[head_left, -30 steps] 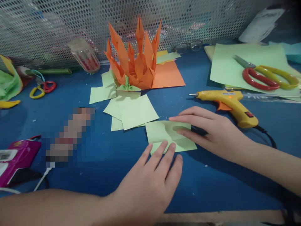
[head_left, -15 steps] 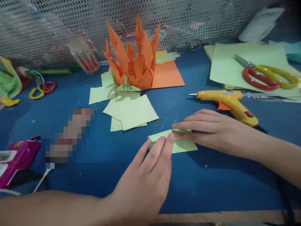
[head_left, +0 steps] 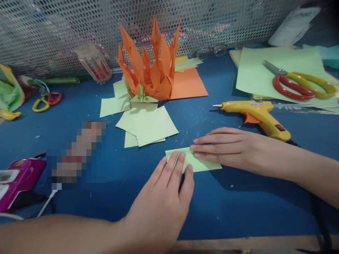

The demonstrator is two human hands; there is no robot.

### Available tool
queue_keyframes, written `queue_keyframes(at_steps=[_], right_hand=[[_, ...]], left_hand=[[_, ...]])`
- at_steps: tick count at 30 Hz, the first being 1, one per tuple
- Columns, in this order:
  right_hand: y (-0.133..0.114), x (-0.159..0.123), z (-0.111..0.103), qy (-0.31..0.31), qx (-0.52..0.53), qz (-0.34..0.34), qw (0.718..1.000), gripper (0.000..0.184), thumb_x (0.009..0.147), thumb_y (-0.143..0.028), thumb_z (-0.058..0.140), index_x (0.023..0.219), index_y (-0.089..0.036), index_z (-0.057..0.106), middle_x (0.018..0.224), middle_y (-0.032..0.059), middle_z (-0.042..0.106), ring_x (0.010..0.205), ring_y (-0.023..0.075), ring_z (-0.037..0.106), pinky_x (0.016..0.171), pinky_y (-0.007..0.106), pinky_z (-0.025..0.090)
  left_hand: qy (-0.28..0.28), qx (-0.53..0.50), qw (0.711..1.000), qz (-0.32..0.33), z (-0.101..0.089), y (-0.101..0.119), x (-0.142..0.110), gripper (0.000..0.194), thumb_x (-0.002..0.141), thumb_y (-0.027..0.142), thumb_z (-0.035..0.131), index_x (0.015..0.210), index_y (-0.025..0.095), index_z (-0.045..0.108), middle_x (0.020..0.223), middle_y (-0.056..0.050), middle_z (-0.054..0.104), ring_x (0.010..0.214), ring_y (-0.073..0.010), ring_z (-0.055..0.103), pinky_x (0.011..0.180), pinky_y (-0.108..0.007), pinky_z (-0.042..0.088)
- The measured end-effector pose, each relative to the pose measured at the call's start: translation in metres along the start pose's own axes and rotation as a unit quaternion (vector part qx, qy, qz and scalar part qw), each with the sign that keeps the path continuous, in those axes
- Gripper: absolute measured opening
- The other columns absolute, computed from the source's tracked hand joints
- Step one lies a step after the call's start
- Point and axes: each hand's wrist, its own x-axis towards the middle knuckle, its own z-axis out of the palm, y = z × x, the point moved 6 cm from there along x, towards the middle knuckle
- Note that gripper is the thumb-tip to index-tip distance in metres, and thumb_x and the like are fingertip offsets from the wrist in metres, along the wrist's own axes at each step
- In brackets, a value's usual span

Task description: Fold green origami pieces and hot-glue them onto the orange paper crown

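Observation:
A light green sheet of paper (head_left: 203,164), folded into a narrow strip, lies flat on the blue table. My left hand (head_left: 165,194) rests its outstretched fingertips on the strip's left part. Across the right part and far folded edge lie the straight fingers of my right hand (head_left: 230,148). Neither hand grips anything. Just beyond the strip, several loose green paper squares (head_left: 156,125) overlap. Behind them stands an orange folded-paper piece (head_left: 159,77) with tall pointed petals and a small green folded piece (head_left: 143,96) at its front.
A yellow glue gun (head_left: 254,111) lies beyond my right hand, its cord trailing right. Scissors (head_left: 293,86) rest on green paper (head_left: 254,70). Small scissors (head_left: 47,100) and a jar (head_left: 96,65) are at back left. A pixelated item (head_left: 79,151) with a white cable lies left.
The green paper's far edge has been folded over toward me, making a narrower strip. My right hand has come down flat onto the fold. My left hand has shifted slightly left.

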Motion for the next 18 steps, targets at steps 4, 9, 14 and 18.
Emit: queue_keyframes(at_steps=[4,9,14,18], right_hand=[[0.004,0.001,0.001,-0.017,0.025,0.016,0.999,0.042,0.098,-0.015,0.031,0.132,-0.022,0.055,0.132,0.0068,0.060,0.131,0.0137,0.046,0.109,0.036,0.038],[0.006,0.004,-0.001,-0.040,0.026,0.021,0.999,0.039,0.096,-0.016,0.036,0.127,-0.023,0.059,0.131,0.0054,0.060,0.129,0.0150,0.048,0.108,0.038,0.040],[0.005,0.007,-0.003,-0.050,0.019,0.016,0.998,0.037,0.093,-0.014,0.041,0.125,-0.020,0.060,0.131,0.0068,0.059,0.129,0.0169,0.047,0.107,0.040,0.040],[0.006,0.006,-0.002,-0.050,0.034,0.029,0.998,0.039,0.093,-0.015,0.042,0.127,-0.022,0.058,0.133,0.0060,0.058,0.130,0.0171,0.046,0.108,0.042,0.038]], left_hand=[[-0.007,0.004,1.000,0.009,0.001,0.001,0.000,0.039,0.092,0.015,0.041,0.125,0.000,0.052,0.134,-0.027,0.052,0.128,-0.0372,0.047,0.101,-0.048,0.047],[-0.031,0.031,0.999,0.014,-0.001,0.000,0.005,0.045,0.097,0.015,0.028,0.131,-0.004,0.049,0.134,-0.023,0.053,0.125,-0.0339,0.051,0.097,-0.042,0.051],[-0.031,0.029,0.999,0.001,-0.007,-0.003,0.010,0.046,0.097,0.018,0.026,0.128,0.000,0.055,0.133,-0.018,0.056,0.125,-0.0320,0.052,0.097,-0.041,0.052],[-0.039,0.037,0.999,-0.009,-0.004,-0.005,0.008,0.047,0.097,0.020,0.026,0.131,0.000,0.052,0.137,-0.020,0.050,0.128,-0.0348,0.048,0.100,-0.045,0.049]])
